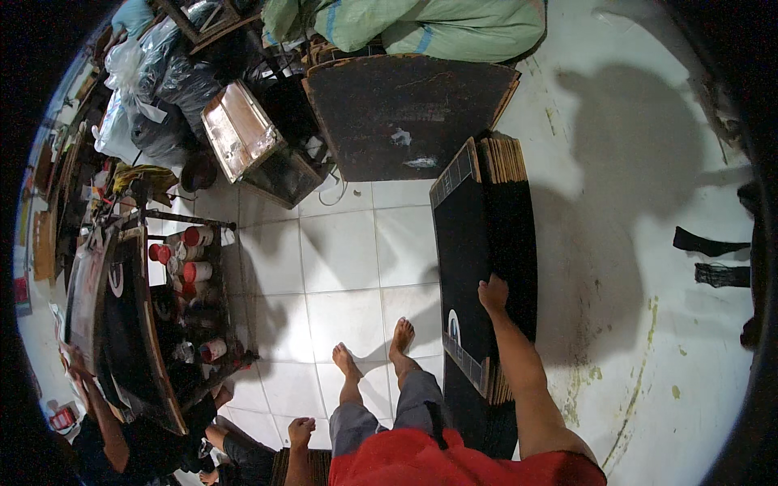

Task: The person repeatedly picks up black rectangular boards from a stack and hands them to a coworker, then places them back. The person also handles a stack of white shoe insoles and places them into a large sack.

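My right hand [493, 293] grips the edge of a stack of black flattened cardboard sheets [478, 243], fingers curled over the front sheet. The stack stands on edge and leans against the white wall [632, 243]; its brown corrugated edges show at the top. My left hand [301, 431] is low at the bottom of the picture, resting on the top of a brown ribbed stack [301, 466]. Whether that hand grips the stack is unclear. My bare feet [373, 348] stand on the white tiled floor just left of the black sheets.
A large dark board [397, 113] leans at the back, beneath green sacks [421, 24]. A metal-edged box [243, 134] and black bags [174, 81] are behind. At left, another person [121, 437] works at a table with black sheets [121, 324], above a shelf of red-lidded jars [190, 259].
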Demonstrator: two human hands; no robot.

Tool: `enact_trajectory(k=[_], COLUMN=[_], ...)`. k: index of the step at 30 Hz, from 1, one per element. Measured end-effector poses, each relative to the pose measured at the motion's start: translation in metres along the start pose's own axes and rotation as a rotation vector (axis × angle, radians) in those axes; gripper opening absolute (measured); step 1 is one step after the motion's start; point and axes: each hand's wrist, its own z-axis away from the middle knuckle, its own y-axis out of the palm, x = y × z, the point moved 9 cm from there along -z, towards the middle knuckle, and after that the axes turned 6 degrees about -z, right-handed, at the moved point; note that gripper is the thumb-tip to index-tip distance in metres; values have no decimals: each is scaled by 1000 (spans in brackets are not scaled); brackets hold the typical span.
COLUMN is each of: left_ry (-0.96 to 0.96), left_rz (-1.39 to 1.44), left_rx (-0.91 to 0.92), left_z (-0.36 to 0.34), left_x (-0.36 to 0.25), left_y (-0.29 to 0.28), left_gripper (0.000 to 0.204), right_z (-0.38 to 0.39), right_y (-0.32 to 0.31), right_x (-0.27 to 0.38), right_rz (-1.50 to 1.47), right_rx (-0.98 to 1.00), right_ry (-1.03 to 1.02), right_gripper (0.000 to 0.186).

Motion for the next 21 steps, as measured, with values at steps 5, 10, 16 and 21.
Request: enact_trajectory(k=[5,10,16,21], left_ry=[-95,-95,-59,-44], left_rz=[33,-26,-16,-68], left_rx=[-47,27,12,-27], left_z=[3,5,10,9], left_x=[13,6,-19,-30], left_y=[-18,6,18,3], left_gripper=[18,23,19,22], right_z=[-23,-23,-22,-24], right_y=[35,27,21,17], right_x=[-19,-23,-22,-17], right_rz=[36,56,21,34], right_rx=[129,94,213,239], right_ry=[130,179,268,202], right_gripper=[27,29,30,33])
